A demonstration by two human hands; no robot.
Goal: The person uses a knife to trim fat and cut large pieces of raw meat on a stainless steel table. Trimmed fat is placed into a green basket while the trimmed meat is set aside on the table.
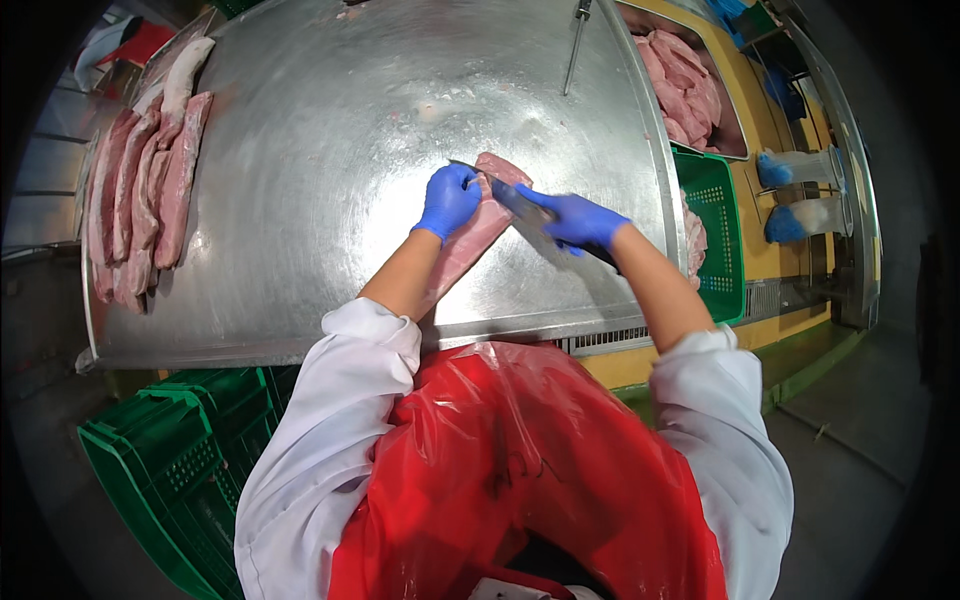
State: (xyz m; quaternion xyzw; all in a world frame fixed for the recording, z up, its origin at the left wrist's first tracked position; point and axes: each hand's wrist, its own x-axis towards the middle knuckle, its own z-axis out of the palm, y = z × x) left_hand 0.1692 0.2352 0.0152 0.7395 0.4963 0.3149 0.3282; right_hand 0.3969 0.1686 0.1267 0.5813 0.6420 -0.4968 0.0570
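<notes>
A long pink pork loin [470,243] lies slantwise on the metal table in front of me, its near end close to the table edge. My left hand [447,202], in a blue glove, has its fingers curled closed at the left side of the loin, near its far end. In my blue-gloved right hand [588,220] is a knife [515,200], gripped by its dark handle. Its blade crosses the meat, with the tip beside my left fingers. Part of the loin is hidden under the blade and my left hand.
Several long loins [150,190] lie at the left edge of the metal table [300,200]. A metal tub of meat pieces [685,85] stands at the far right, above a green crate [722,240]. Other green crates [170,440] sit below left. A thin metal rod [575,55] is at the back.
</notes>
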